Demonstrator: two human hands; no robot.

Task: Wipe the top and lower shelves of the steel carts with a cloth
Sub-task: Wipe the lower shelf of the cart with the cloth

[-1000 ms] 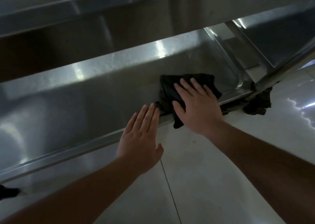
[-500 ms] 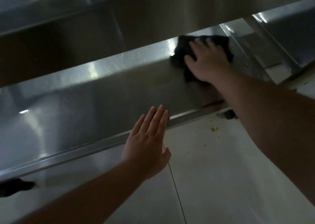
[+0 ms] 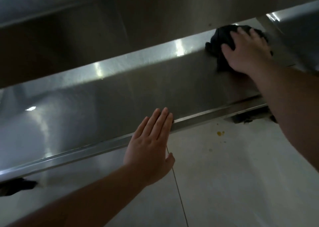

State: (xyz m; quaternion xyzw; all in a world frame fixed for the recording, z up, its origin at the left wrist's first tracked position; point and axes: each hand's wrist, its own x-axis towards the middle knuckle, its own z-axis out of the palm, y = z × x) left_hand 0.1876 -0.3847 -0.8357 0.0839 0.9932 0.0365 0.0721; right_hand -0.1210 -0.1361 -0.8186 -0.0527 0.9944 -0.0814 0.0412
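Observation:
The steel cart's lower shelf (image 3: 120,95) runs diagonally across the view, under the dark underside of the upper shelf (image 3: 138,19). A black cloth (image 3: 217,42) lies at the shelf's far right back corner. My right hand (image 3: 246,54) presses flat on the cloth, fingers spread and straight. My left hand (image 3: 151,140) rests with straight fingers against the shelf's front rim (image 3: 86,155), near the middle. It holds nothing.
Pale tiled floor (image 3: 224,183) lies below the shelf, with small yellow spots (image 3: 220,133) near the right end. A black caster (image 3: 15,186) shows at lower left, another dark caster (image 3: 245,118) under the right end. A second steel surface (image 3: 300,31) stands at far right.
My right hand has slid the cloth from the front rim to the shelf's back right corner. My left hand has stayed on the front rim.

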